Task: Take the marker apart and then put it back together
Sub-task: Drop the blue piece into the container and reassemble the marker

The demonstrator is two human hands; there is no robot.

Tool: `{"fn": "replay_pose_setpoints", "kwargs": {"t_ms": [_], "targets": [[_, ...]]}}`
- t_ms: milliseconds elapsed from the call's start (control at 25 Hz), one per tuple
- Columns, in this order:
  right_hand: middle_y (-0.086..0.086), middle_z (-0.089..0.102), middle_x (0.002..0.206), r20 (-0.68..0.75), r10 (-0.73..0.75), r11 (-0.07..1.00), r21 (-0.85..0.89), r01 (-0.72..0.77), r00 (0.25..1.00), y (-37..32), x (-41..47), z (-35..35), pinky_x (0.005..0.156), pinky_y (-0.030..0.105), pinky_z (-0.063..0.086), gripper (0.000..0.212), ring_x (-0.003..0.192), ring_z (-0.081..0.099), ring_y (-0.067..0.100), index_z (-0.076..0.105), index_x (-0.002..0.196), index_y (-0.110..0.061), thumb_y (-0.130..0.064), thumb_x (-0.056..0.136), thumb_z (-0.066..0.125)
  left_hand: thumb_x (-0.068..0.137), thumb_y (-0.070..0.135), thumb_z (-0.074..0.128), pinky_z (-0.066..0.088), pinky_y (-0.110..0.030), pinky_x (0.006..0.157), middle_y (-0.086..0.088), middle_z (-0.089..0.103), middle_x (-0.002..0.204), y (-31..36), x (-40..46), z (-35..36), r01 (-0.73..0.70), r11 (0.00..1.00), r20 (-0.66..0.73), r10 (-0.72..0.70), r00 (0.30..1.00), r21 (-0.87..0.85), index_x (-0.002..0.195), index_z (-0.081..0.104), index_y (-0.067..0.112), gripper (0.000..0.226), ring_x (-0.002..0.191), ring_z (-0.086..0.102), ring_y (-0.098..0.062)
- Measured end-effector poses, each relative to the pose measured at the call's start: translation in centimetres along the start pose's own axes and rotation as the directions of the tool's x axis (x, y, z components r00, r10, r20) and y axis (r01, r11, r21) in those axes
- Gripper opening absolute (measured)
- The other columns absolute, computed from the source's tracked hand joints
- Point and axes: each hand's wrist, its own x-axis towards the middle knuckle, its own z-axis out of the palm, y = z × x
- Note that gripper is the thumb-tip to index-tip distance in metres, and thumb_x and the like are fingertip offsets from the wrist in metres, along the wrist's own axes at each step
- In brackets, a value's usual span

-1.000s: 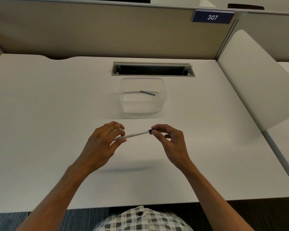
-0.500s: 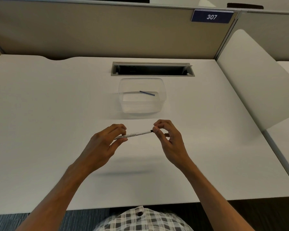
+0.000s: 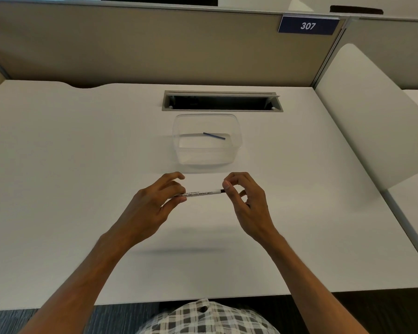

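A slim white marker (image 3: 202, 193) with black print hangs level above the white desk (image 3: 58, 189), held between both hands. My left hand (image 3: 152, 206) grips its left end with thumb and fingers curled round the barrel. My right hand (image 3: 246, 201) pinches the dark tip at the marker's right end between thumb and forefinger, the other fingers curled. A thin blue rod (image 3: 214, 136) lies inside a clear plastic tub (image 3: 179, 145) just beyond the hands.
A recessed cable slot (image 3: 222, 101) opens in the desk behind the tub. A beige partition (image 3: 130, 44) with a "307" sign (image 3: 308, 25) closes the back. A white divider panel (image 3: 372, 116) stands at the right edge.
My right hand's fingers have shifted and curled at the marker's dark end, as if twisting it. The left hand's forefinger has lifted a little. The marker stays level.
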Motion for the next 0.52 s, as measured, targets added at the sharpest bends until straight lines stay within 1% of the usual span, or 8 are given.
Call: {"fn": "replay_pose_setpoints", "kwargs": {"t_ms": [80, 160, 280, 320, 440, 520], "targets": [[-0.013, 0.061, 0.101, 0.020, -0.040, 0.999, -0.010, 0.040, 0.999, -0.02, -0.12, -0.14, 0.067, 0.020, 0.044, 0.018, 0.094, 0.061, 0.013, 0.060, 0.084, -0.028, -0.042, 0.094, 0.052, 0.093, 0.029, 0.052, 0.052, -0.039, 0.074, 0.011, 0.050, 0.129, -0.03, 0.04, -0.05, -0.003, 1.000, 0.006, 0.003, 1.000, 0.008, 0.095, 0.063, 0.020, 0.014, 0.092, 0.061, -0.007], [-0.012, 0.060, 0.104, 0.036, -0.064, 0.998, -0.021, 0.064, 0.997, 0.00, -0.18, -0.40, 0.068, 0.020, 0.043, 0.014, 0.095, 0.061, 0.014, 0.060, 0.083, -0.031, -0.040, 0.093, 0.055, 0.093, 0.030, 0.050, 0.053, -0.040, 0.074, 0.010, 0.050, 0.129, -0.01, 0.15, -0.14, -0.003, 1.000, 0.014, 0.003, 1.000, 0.026, 0.096, 0.063, 0.020, 0.017, 0.094, 0.061, -0.009], [-0.014, 0.058, 0.106, 0.061, -0.090, 0.995, -0.042, 0.093, 0.994, 0.21, -0.23, -0.66, 0.071, 0.013, 0.040, 0.011, 0.096, 0.060, 0.013, 0.059, 0.084, -0.029, -0.035, 0.093, 0.055, 0.095, 0.030, 0.047, 0.052, -0.042, 0.071, 0.011, 0.051, 0.127, 0.11, 0.30, -0.29, -0.003, 0.997, 0.019, 0.002, 1.000, 0.079, 0.098, 0.060, 0.020, 0.017, 0.084, 0.063, -0.018], [-0.015, 0.058, 0.107, 0.069, -0.092, 0.994, -0.048, 0.096, 0.993, 0.26, -0.25, -0.66, 0.071, 0.014, 0.040, 0.012, 0.095, 0.060, 0.014, 0.058, 0.084, -0.028, -0.034, 0.094, 0.053, 0.096, 0.030, 0.045, 0.052, -0.041, 0.070, 0.012, 0.052, 0.127, 0.17, 0.30, -0.34, -0.005, 0.995, 0.016, 0.004, 1.000, 0.095, 0.098, 0.059, 0.021, 0.017, 0.081, 0.062, -0.019], [-0.016, 0.056, 0.108, 0.079, -0.083, 0.994, -0.059, 0.088, 0.993, 0.26, -0.27, -0.57, 0.070, 0.021, 0.044, 0.018, 0.093, 0.060, 0.015, 0.057, 0.085, -0.027, -0.035, 0.098, 0.047, 0.097, 0.031, 0.042, 0.050, -0.037, 0.067, 0.013, 0.053, 0.126, 0.49, 0.29, -0.43, -0.016, 0.989, 0.001, 0.016, 1.000, 0.145, 0.099, 0.057, 0.021, 0.017, 0.073, 0.058, -0.021], [-0.016, 0.056, 0.108, 0.072, -0.082, 0.995, -0.053, 0.086, 0.994, 0.17, -0.25, -0.44, 0.070, 0.021, 0.043, 0.021, 0.091, 0.060, 0.014, 0.056, 0.084, -0.028, -0.035, 0.099, 0.045, 0.096, 0.031, 0.042, 0.049, -0.034, 0.066, 0.012, 0.055, 0.126, 0.75, 0.34, -0.53, -0.016, 0.984, -0.013, 0.019, 1.000, 0.175, 0.098, 0.057, 0.020, 0.019, 0.070, 0.056, -0.020]]}}
